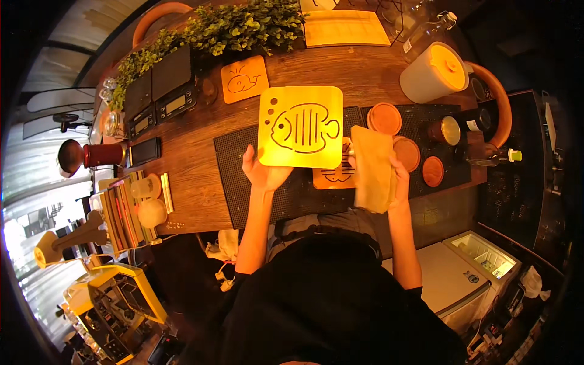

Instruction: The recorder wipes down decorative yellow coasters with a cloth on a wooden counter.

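Observation:
My left hand (266, 176) grips the lower left edge of a square wooden trivet (302, 159) with a cut-out fish, its fingers mostly behind the board. The trivet is held up over the table, its face toward me. A folded yellowish cloth (372, 167) hangs from my right hand (399, 182), which is closed on its right side. Below and between them, a second cut-out trivet (333, 179) lies on a dark woven placemat (240, 176), partly covered by the first trivet and the cloth. Beyond, a whale trivet (244, 79) lies on the wood.
Round reddish-brown coasters (433, 171) lie to the right of the cloth, near a tin can (450, 130) and a lidded pitcher (426, 79). Black scales (173, 85), a phone-like dark slab (145, 151) and books (121, 207) sit left. Green foliage (243, 27) lines the far side.

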Demonstrator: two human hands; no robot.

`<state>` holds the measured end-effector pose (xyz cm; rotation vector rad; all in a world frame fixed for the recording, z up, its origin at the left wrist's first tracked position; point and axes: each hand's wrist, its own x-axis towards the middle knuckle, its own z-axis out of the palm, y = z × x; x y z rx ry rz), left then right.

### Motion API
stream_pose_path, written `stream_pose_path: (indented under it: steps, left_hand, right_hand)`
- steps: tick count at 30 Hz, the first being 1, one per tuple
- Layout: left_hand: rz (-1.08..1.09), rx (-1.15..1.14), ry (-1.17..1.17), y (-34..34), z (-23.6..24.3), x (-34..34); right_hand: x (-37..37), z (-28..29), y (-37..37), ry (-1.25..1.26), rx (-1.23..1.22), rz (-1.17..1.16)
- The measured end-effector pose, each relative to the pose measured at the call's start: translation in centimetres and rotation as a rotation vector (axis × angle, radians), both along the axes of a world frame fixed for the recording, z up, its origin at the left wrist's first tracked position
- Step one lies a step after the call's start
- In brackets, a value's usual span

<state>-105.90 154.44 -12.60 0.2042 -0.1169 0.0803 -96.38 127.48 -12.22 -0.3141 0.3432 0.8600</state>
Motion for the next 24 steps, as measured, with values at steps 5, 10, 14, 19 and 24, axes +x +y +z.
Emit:
stream_pose_path:
  steps: [5, 10, 14, 19, 24]
  left_hand:
    - [0.139, -0.031, 0.088, -1.5, 1.4, 0.8]
    - [0.217, -0.081, 0.136, -2.8, 2.3, 2.3]
    - [0.177, -0.089, 0.115, -4.6, 3.2, 2.9]
    - [0.172, -0.124, 0.125, -5.1, 3.5, 3.3]
    - [0.258, 0.024, 0.088, -4.3, 4.8, 3.3]
  right_hand:
    - [2.6, 5.5, 0.6, -0.270, -0.155, 0.185]
    - [4.7, 9.8, 3.2, -0.497, -0.518, 0.015]
    - [4.9, 12.0, 8.5, -0.872, -0.982, 0.071]
    - [5.1, 11.9, 12.2, -1.780, -1.303, -0.097]
    - [5.4, 13.7, 12.9, -1.834, -1.380, -0.151]
